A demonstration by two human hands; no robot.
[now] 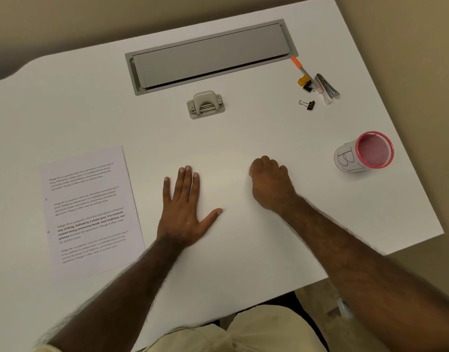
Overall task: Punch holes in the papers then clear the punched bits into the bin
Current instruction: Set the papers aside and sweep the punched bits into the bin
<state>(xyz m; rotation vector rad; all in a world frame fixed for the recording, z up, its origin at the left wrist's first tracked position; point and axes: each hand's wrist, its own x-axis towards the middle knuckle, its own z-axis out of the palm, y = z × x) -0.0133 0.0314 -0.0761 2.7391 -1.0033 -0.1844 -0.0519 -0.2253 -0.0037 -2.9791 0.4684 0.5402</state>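
White table [243,138] carries the printed papers [91,209] at near left, a grey hole punch [205,105] far centre and the pink mesh bin [365,153] at right, while the left hand [185,212] lies flat with fingers [185,179] spread, holding nothing, and the right hand [271,184] rests curled into a loose fist.

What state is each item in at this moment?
left hand: flat on the table, holding nothing
right hand: curled, knuckles up; grip unclear
papers: flat, text up, untouched
hole punch: upright, no paper in it
pink mesh bin: standing, looks empty
cable tray lid: closed
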